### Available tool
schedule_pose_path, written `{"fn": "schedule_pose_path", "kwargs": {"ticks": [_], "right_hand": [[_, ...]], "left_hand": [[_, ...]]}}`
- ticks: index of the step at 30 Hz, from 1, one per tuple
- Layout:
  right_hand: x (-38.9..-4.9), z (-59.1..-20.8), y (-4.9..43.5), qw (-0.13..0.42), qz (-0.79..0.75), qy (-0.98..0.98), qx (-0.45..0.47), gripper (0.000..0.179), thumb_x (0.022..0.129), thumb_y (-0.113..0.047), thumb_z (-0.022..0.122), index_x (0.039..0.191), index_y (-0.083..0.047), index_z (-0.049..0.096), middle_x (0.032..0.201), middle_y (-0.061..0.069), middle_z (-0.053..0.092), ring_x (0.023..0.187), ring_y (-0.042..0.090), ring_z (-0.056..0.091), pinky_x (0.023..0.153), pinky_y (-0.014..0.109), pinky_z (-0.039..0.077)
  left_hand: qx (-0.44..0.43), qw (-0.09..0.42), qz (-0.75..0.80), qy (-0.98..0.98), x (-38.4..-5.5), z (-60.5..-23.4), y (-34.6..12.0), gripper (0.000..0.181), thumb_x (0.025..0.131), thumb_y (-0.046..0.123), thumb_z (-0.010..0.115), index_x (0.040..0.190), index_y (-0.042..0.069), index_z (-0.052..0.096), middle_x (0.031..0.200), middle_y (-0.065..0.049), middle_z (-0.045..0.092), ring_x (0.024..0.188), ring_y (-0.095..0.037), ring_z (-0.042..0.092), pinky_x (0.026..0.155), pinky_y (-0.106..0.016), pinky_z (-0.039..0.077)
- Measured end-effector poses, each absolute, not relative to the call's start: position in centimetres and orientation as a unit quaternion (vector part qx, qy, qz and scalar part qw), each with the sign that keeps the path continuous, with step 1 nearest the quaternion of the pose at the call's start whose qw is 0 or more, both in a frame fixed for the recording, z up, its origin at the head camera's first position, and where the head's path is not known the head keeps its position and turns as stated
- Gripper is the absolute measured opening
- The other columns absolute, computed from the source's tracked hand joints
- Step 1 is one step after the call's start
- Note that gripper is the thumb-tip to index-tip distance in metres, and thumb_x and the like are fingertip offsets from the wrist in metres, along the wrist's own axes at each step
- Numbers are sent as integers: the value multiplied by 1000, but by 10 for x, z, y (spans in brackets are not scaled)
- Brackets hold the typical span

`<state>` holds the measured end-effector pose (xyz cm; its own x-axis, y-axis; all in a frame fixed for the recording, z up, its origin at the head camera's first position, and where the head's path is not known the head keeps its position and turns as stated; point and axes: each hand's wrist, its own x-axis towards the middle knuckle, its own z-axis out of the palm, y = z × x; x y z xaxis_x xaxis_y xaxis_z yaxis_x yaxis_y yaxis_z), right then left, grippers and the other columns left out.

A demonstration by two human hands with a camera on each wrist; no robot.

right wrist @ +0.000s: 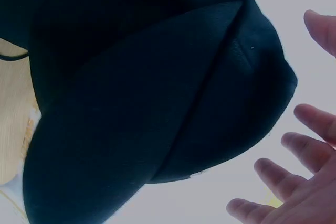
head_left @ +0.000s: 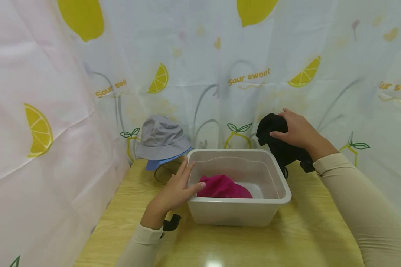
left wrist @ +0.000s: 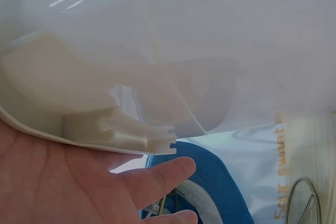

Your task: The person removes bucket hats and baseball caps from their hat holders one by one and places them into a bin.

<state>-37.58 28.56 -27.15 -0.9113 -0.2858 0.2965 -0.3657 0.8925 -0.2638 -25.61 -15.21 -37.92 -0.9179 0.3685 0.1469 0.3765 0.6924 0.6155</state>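
Note:
My left hand (head_left: 175, 191) rests at the left side of a white plastic bin (head_left: 234, 213), fingers straight along the outside and thumb over the near corner. In the left wrist view the palm (left wrist: 79, 187) lies against the bin's rim. Inside the bin sits a magenta cap (head_left: 224, 187). At the back right my right hand (head_left: 299, 129) reaches over a black cap (head_left: 270, 128), thumb and fingers spread around its crown. The right wrist view shows those fingers (right wrist: 310, 153) extended and apart from the dark fabric of the cap (right wrist: 131, 103).
On the left, a grey bucket hat (head_left: 162, 135) sits over a blue hat (head_left: 155, 164) on a wire stand (head_left: 163, 173). More black fabric (head_left: 284, 154) hangs below the black cap. A lemon-print curtain (head_left: 187, 48) stands behind the wooden table (head_left: 147, 237).

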Motion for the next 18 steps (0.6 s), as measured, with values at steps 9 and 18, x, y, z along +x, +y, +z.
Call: {"fn": "schedule_pose_path", "kwargs": {"ticks": [9, 18], "right_hand": [[-372, -277, 292, 104, 157, -971, 147, 88, 97, -46, 69, 153, 13, 35, 163, 39, 22, 146, 58, 27, 118, 70, 25], [-377, -284, 301, 93, 168, -972, 137, 93, 100, -49, 65, 157, 13, 26, 163, 39, 19, 149, 57, 22, 119, 70, 22]], "left_hand": [[-213, 16, -334, -918, -259, -382, -150, 91, 99, 67, 53, 167, 17, 19, 175, -11, -3, 157, -39, 23, 122, -72, 7], [-213, 9, -333, -919, -261, -380, -150, 91, 99, 67, 52, 168, 17, 17, 175, -7, -6, 159, -38, 16, 123, -70, 7]]}}
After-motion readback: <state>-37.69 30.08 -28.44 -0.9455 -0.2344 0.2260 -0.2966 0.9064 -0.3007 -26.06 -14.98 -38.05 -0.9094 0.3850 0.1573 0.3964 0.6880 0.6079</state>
